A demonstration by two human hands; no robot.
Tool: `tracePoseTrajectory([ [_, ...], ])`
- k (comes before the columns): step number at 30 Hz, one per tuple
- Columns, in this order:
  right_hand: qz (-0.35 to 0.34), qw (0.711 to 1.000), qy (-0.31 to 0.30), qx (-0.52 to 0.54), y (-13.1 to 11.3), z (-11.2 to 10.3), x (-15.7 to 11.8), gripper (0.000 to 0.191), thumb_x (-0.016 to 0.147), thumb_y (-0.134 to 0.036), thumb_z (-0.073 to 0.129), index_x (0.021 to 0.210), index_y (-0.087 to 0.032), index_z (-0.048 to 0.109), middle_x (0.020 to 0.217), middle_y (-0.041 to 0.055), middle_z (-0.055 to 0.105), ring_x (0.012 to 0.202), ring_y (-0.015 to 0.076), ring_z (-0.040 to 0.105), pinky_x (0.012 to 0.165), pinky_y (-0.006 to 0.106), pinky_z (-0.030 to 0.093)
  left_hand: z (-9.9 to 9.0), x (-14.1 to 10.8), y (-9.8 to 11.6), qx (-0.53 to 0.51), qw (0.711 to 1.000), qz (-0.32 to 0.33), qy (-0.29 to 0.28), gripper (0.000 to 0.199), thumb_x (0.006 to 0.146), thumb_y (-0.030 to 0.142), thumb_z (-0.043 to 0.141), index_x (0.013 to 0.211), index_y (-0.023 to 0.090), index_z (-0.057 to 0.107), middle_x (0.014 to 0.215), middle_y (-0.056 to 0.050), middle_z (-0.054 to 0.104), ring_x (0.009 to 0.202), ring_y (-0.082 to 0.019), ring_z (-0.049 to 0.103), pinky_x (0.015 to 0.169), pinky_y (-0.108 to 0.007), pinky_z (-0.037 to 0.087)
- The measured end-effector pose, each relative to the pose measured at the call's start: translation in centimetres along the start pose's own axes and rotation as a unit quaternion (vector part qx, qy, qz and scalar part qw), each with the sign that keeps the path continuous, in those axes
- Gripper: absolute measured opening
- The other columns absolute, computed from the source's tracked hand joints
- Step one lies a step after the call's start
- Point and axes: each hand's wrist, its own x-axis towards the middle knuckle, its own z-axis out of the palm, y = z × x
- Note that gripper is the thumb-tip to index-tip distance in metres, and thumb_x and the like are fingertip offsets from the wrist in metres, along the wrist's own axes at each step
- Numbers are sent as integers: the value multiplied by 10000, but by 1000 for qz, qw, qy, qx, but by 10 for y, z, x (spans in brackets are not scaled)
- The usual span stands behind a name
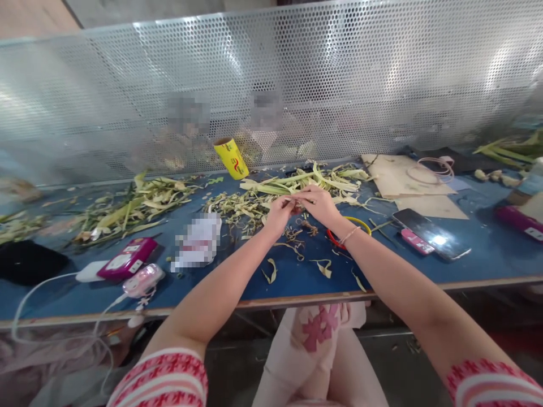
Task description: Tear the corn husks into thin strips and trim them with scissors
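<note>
Over the middle of a blue table (250,282), my left hand (280,215) and my right hand (319,204) meet with fingers pinched together. Whatever lies between the fingertips is too small and covered to make out. Just beyond them spreads a heap of pale green leaf strips (326,180), with shorter curled scraps (231,210) to the left. Small brown twisted bits (310,227) lie below my fingers. A yellow and red ring (370,227) shows partly from behind my right wrist. Loose curled strips (271,271) are scattered nearer the front edge.
A perforated metal screen (339,73) closes the back, with people behind it. A yellow cardboard tube (231,158) stands tilted there. Leftward are another leaf pile (139,209), a purple box (129,257) and a pink case (143,281) with a cable. Rightward are a phone (428,232) and brown paper (403,175).
</note>
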Motion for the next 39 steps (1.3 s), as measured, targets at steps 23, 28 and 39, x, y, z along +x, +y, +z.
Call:
tracePoseTrajectory([
  [23,-107,992,-10,-74,17,4,-6,394,857,-104,483,1140,-206,738,1125,138,632,1108,261,605,963,477,518,13,-5,12,-90,991,-31,93,187,890,101,511,730,145,596,608,29,603,566,-96,569,654,-242,476],
  [28,-109,991,-17,-77,16,3,-6,406,865,-115,484,1173,-233,720,1143,128,614,1125,259,588,982,491,509,14,-6,13,-89,991,-30,97,187,896,96,496,739,147,584,612,33,593,572,-97,574,661,-242,478],
  [39,-134,986,-51,-90,14,3,-8,454,859,-107,466,1257,-220,655,1207,145,566,1169,279,565,1008,530,498,13,-4,11,-110,988,-20,106,179,881,120,542,707,150,570,609,38,559,571,-89,552,679,-242,488],
])
